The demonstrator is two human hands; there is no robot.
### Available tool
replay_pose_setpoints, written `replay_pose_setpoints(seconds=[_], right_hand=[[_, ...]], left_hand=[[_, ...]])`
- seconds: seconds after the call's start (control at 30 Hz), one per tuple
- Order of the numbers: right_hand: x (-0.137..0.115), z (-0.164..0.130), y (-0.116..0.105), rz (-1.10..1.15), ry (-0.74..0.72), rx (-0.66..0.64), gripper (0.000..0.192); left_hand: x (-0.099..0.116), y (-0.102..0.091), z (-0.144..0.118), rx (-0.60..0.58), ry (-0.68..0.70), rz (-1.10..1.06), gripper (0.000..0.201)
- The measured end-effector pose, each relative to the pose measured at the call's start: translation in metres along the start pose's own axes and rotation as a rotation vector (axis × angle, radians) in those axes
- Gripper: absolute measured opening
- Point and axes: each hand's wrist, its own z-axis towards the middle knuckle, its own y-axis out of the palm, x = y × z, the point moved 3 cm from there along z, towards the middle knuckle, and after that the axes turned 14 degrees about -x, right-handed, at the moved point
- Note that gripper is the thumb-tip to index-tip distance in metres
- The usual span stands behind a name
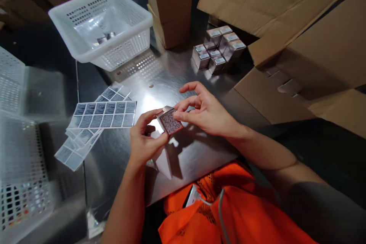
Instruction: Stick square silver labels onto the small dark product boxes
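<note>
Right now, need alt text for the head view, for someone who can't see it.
Both hands, left and right, hold a small silver box with a speckled label above a shiny metal table. Sheets of printed grey stickers lie to the left, below a white perforated plastic basket; a cluster of small silver boxes sits by brown cardboard cartons.

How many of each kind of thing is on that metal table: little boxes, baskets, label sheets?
Small silver boxes: 8, with 1 in the left hand and right hand at and 7 stacked at
White plastic baskets: 1
Label sheets: about 4, overlapping
Total: about 13
</note>
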Motion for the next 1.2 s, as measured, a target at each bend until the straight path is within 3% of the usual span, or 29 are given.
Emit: replay_pose_setpoints(seconds=[0.23, 0.4, 0.6, 0.7, 0.8, 0.87, 1.03, 1.2], right_hand=[[0.000, -0.001, 0.000, -0.019, 0.027, 0.014, 0.056], [0.004, -0.001, 0.005, -0.062, -0.030, 0.070, 0.054], [0.008, 0.000, 0.001, -0.136, 0.000, 0.139, 0.064], [0.008, 0.006, -0.012, -0.166, 0.061, 0.076, 0.076], [0.011, 0.011, -0.016, -0.031, 0.179, -0.147, 0.089], [0.013, 0.013, -0.014, 0.062, 0.201, -0.224, 0.095], [0.019, 0.016, -0.005, -0.019, 0.104, -0.123, 0.097], [0.023, 0.009, -0.002, -0.131, 0.135, -0.121, 0.104]], left_hand=[[0.000, 0.000, 0.000, 0.000, -0.012, 0.019, 0.049], [0.001, 0.000, 0.001, 0.022, -0.063, -0.017, 0.050], [-0.001, 0.005, -0.004, 0.029, -0.127, -0.036, 0.045], [-0.007, 0.007, -0.003, 0.013, -0.104, -0.077, 0.047], [-0.006, 0.008, -0.004, 0.007, -0.072, -0.111, 0.048], [-0.003, 0.008, -0.007, 0.033, -0.067, -0.140, 0.051], [0.004, 0.013, -0.008, 0.053, -0.068, -0.334, 0.079], [0.011, 0.019, -0.007, 0.116, -0.152, -0.397, 0.081]])
